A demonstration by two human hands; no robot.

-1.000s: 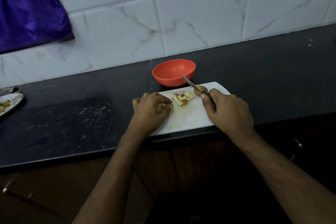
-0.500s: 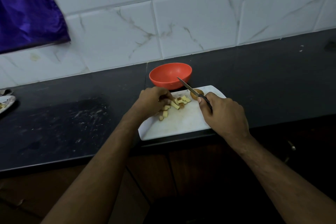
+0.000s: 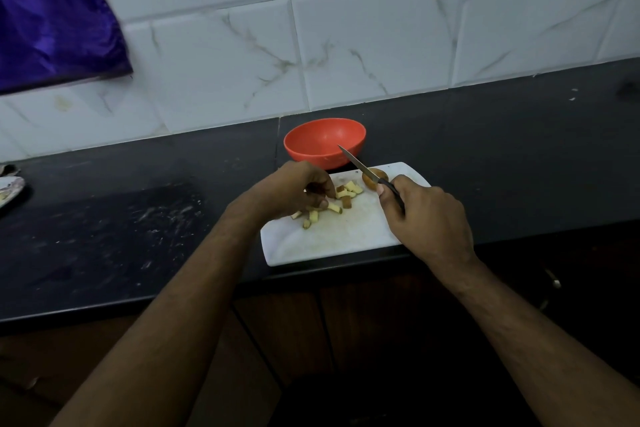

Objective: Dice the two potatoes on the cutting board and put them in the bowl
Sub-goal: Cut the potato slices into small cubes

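Note:
A white cutting board (image 3: 346,239) lies at the counter's front edge. Several diced potato pieces (image 3: 349,192) are scattered on its far left part. My left hand (image 3: 291,191) hovers over them, its fingers curled down around some pieces. A brown uncut potato chunk (image 3: 370,180) sits at the board's far edge. My right hand (image 3: 426,218) grips a knife (image 3: 356,163) by its dark handle, and the blade points up-left over the chunk toward the bowl. The orange bowl (image 3: 311,139) stands just behind the board and looks empty.
The black counter (image 3: 104,236) stretches left and right, with pale smears on its left half. A plate (image 3: 8,189) with scraps sits at the far left edge. A purple cloth (image 3: 52,10) hangs on the tiled wall. Dark cabinets lie below.
My left hand slid from the board's left edge up to the pile, leaving a few pieces behind it. The right hand and knife kept their pose.

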